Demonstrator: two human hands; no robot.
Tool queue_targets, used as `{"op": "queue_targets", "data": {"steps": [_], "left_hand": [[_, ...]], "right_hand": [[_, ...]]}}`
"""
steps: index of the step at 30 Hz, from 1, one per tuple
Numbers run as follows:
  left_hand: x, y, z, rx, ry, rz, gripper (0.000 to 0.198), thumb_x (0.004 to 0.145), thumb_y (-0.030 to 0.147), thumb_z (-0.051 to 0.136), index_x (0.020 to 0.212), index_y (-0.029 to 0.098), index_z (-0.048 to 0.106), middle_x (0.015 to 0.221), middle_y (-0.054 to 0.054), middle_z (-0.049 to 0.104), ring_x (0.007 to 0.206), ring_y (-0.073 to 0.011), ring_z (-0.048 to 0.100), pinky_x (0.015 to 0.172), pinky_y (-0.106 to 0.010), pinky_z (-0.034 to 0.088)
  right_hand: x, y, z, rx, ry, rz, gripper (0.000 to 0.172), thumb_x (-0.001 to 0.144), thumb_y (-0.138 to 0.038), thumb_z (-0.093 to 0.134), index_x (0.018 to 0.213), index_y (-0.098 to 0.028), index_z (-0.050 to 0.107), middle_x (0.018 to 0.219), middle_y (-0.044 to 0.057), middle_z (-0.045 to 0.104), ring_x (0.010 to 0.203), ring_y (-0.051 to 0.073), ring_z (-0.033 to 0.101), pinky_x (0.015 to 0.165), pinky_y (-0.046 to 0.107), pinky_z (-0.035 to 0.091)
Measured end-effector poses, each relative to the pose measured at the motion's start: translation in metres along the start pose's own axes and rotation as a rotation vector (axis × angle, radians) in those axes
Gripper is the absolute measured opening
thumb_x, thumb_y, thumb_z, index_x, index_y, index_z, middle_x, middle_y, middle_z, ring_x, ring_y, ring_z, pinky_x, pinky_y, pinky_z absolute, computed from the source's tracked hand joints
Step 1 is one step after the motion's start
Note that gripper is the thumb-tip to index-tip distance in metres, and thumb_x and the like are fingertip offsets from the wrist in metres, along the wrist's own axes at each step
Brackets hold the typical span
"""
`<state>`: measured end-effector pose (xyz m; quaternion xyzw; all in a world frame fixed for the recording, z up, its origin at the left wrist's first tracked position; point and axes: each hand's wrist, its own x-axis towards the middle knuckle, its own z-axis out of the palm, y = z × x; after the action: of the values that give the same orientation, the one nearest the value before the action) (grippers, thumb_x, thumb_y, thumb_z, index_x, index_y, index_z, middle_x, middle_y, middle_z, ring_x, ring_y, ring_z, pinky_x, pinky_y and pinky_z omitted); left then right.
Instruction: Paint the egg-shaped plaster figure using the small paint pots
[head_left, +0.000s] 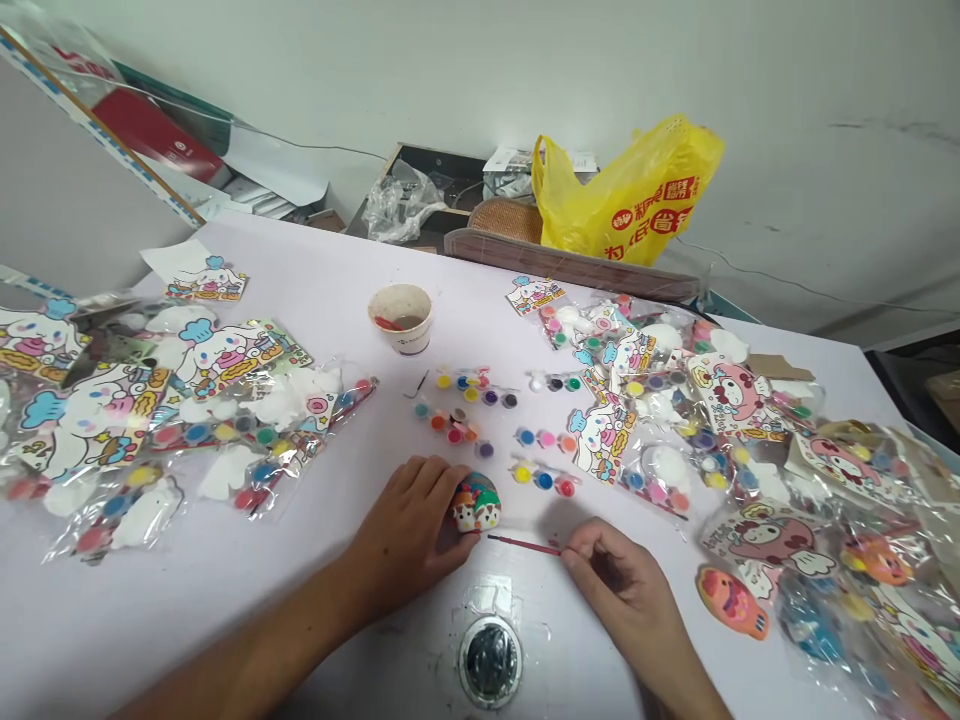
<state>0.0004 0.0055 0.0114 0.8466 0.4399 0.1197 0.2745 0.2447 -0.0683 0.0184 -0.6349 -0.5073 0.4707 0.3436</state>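
My left hand rests on the pale table and grips a small painted plaster figure, green on top with red and white below. My right hand pinches a thin red paintbrush, whose tip points left and nearly touches the figure's lower edge. Just beyond the figure lie strips of small paint pots in several colours, with more paint pots farther back.
A paper cup with murky water stands behind the pots. Bags of cartoon painting kits pile up left, and more kit bags right. An orange painted figure lies at right. A round cable grommet sits near me. A yellow plastic bag sits at the back.
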Motion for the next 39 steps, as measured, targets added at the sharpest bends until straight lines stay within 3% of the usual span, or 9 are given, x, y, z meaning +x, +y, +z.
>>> {"op": "queue_targets", "data": {"steps": [16,39], "left_hand": [[-0.0025,-0.0007,-0.0005,-0.031,0.006,0.019,0.049,0.082,0.02,0.066,0.126,0.023,0.045,0.11,-0.007,0.051,0.099,-0.0273,0.05,0.09,-0.044,0.045],[-0.0013,-0.0012,-0.0013,-0.018,0.005,0.024,0.047,0.083,0.022,0.067,0.124,0.02,0.045,0.111,-0.008,0.052,0.1,-0.028,0.048,0.09,-0.044,0.043]], "right_hand": [[0.0007,0.0015,-0.0013,0.014,0.115,0.001,0.034,0.092,-0.046,0.057,0.07,-0.02,0.056,0.061,-0.002,0.048,0.056,0.015,0.044,0.051,0.023,0.038],[0.0003,0.0034,0.0015,0.002,0.094,0.004,0.037,0.094,-0.046,0.054,0.069,-0.02,0.052,0.061,-0.003,0.042,0.055,0.014,0.039,0.051,0.023,0.034]]}}
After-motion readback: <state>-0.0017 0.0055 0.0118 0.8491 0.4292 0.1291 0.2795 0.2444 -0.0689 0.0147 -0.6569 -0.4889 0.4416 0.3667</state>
